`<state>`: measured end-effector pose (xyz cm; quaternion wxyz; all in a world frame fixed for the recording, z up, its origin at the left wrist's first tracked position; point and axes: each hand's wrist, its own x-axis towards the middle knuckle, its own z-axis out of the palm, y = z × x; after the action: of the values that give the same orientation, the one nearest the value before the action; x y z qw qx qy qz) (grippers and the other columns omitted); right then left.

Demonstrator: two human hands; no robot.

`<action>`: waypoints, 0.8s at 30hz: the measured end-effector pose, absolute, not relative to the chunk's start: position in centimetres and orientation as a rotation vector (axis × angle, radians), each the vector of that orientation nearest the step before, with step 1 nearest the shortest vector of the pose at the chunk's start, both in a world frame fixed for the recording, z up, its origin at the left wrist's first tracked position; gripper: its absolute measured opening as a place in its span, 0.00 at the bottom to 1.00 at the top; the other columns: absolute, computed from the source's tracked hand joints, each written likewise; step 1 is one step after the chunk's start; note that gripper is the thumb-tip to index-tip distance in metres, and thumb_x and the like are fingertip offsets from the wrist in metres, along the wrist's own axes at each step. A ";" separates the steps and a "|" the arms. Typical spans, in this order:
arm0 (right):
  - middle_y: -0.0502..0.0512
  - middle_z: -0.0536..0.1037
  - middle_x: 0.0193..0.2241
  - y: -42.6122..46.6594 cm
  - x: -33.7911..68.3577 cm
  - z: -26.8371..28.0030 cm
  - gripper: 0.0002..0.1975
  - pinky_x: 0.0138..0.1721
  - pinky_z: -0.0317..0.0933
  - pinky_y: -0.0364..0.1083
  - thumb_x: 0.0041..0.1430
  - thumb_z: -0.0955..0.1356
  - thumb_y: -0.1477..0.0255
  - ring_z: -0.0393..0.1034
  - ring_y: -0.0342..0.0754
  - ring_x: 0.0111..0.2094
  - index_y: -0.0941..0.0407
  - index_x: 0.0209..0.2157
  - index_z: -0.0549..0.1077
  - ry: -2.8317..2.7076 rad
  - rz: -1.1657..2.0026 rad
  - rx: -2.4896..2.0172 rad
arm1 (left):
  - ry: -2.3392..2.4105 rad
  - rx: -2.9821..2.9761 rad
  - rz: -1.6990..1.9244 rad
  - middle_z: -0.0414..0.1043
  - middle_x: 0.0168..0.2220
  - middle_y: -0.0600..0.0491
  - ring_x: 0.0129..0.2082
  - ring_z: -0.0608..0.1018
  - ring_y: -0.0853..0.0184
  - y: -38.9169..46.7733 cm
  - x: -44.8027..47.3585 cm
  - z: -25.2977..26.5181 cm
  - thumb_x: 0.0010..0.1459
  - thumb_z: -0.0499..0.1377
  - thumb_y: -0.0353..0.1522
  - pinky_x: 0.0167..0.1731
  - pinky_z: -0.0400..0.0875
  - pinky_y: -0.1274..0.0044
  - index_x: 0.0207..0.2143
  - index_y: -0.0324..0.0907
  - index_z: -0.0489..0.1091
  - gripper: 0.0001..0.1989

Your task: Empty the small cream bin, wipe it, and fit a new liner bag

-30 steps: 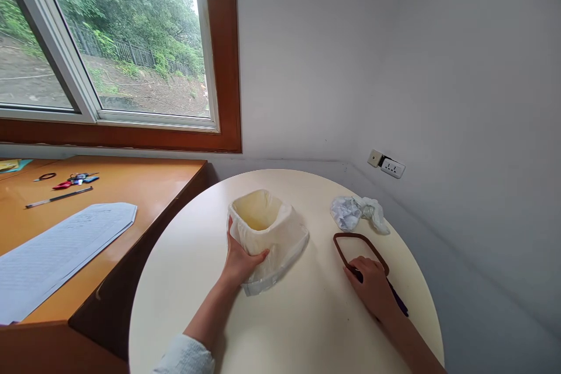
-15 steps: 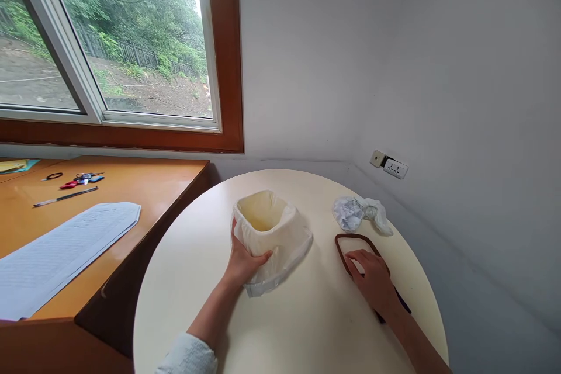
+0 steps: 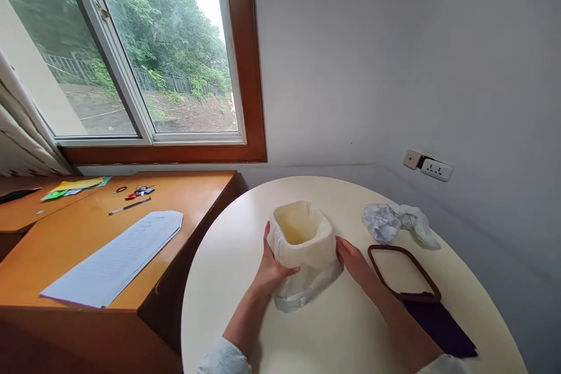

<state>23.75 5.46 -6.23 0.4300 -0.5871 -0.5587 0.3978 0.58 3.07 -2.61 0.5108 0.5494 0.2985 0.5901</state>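
Note:
A small waste bin, lined with a translucent white bin liner point(image 3: 304, 254), stands on the round table. The liner is folded over its rim and hangs loose around the outside; the bin's pale yellow inside shows through the opening. My left hand point(image 3: 275, 272) grips it from the left, thumb across the front. On the right side, my right hand point(image 3: 355, 262) has its fingers closed at the liner's edge, with the fingertips partly hidden. A brown rounded rectangular ring point(image 3: 423, 269) lies to the right of my right hand, its near edge over a dark purple flat piece point(image 3: 442, 327).
Crumpled whitish plastic point(image 3: 382, 223) and a twisted clear bag point(image 3: 418, 227) lie at the table's right back. Left of the round table point(image 3: 228, 280) is a wooden desk point(image 3: 131, 269) with paper sheets point(image 3: 120, 257), a pen point(image 3: 130, 206) and keys point(image 3: 141, 191). A socket point(image 3: 437, 169) is on the wall.
My right hand has left the brown ring and come over to the right side of the lined bin. The ring stays on the table. My view has turned left.

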 end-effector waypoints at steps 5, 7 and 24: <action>0.58 0.69 0.49 4.8 23.6 -7.0 0.22 0.53 0.51 0.52 0.50 0.61 0.67 0.60 0.54 0.52 0.56 0.49 0.66 -1.458 0.707 -1.576 | 0.621 1.106 1.357 0.47 0.62 0.47 0.57 0.61 0.54 3.4 -0.9 -2.0 0.36 0.66 0.49 0.52 0.59 0.67 0.62 0.55 0.35 0.56; 0.59 0.67 0.50 4.5 23.9 -7.0 0.24 0.54 0.47 0.54 0.49 0.62 0.68 0.56 0.57 0.53 0.56 0.50 0.66 -1.516 0.554 -1.702 | 0.806 1.084 1.422 0.55 0.59 0.46 0.53 0.67 0.57 4.0 -1.5 -2.3 0.41 0.60 0.54 0.50 0.62 0.69 0.61 0.54 0.42 0.48; 0.53 0.74 0.26 4.4 24.4 -6.5 0.13 0.31 0.58 0.45 0.52 0.61 0.61 0.68 0.49 0.29 0.55 0.29 0.69 -1.319 0.776 -1.524 | 1.957 1.528 1.097 0.67 0.28 0.50 0.42 0.65 0.53 5.5 -2.7 -5.8 0.40 0.57 0.28 0.45 0.50 0.64 0.21 0.42 0.64 0.03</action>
<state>24.43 4.44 -6.45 0.4714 -0.6223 -0.5386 0.3170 -2.70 5.46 -5.80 0.2118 0.5502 0.7046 0.3949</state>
